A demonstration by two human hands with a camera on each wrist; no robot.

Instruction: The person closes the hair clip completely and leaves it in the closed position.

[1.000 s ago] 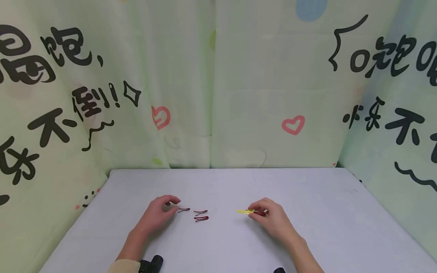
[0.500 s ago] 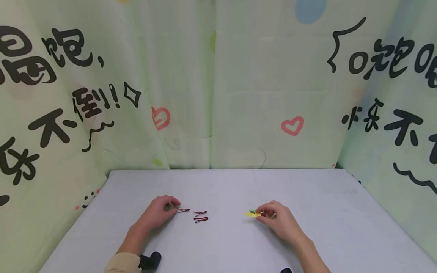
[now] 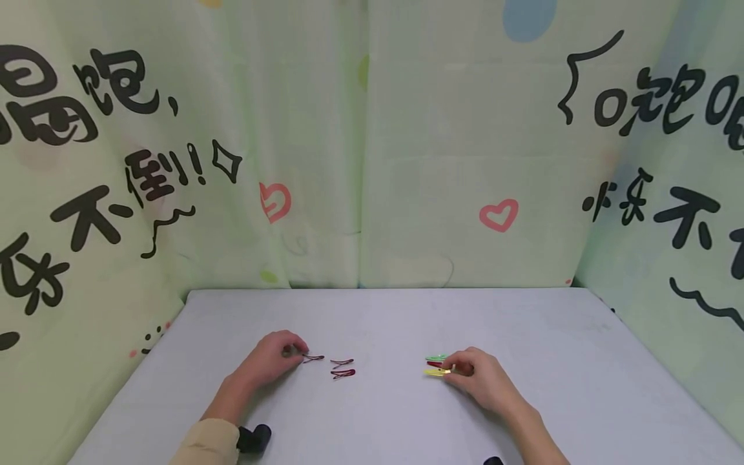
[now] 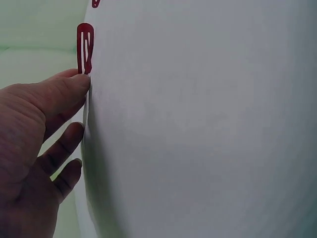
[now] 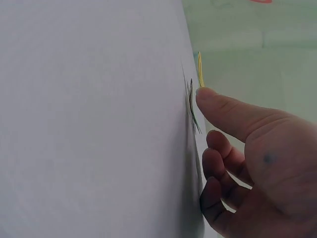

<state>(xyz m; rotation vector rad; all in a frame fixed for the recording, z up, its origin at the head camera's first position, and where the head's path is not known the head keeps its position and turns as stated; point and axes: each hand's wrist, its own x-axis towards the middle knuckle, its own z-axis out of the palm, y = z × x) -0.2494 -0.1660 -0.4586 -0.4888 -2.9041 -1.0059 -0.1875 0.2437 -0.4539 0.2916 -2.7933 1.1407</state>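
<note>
My left hand (image 3: 272,358) pinches the end of a dark red snap hair clip (image 3: 314,358) between thumb and fingers; the left wrist view shows that clip (image 4: 85,47) pointing away from the fingertips. Two more dark red hair clips, one at the back (image 3: 341,363) and one in front (image 3: 343,372), lie just to the right of it. On the right, my right hand (image 3: 479,378) pinches a yellow hair clip (image 3: 434,372). Behind that, a green hair clip (image 3: 435,357) and a red hair clip (image 3: 433,364) are partly hidden by the fingers.
Everything is on a white-covered table (image 3: 383,420). A pale green curtain (image 3: 418,161) with black lettering and heart outlines hangs behind and at both sides. A black wrist device (image 3: 254,439) is on the left wrist.
The right hand has moved right and towards the person with the yellow clip, and the green and red clips behind it have come into sight. The left hand has barely moved.
</note>
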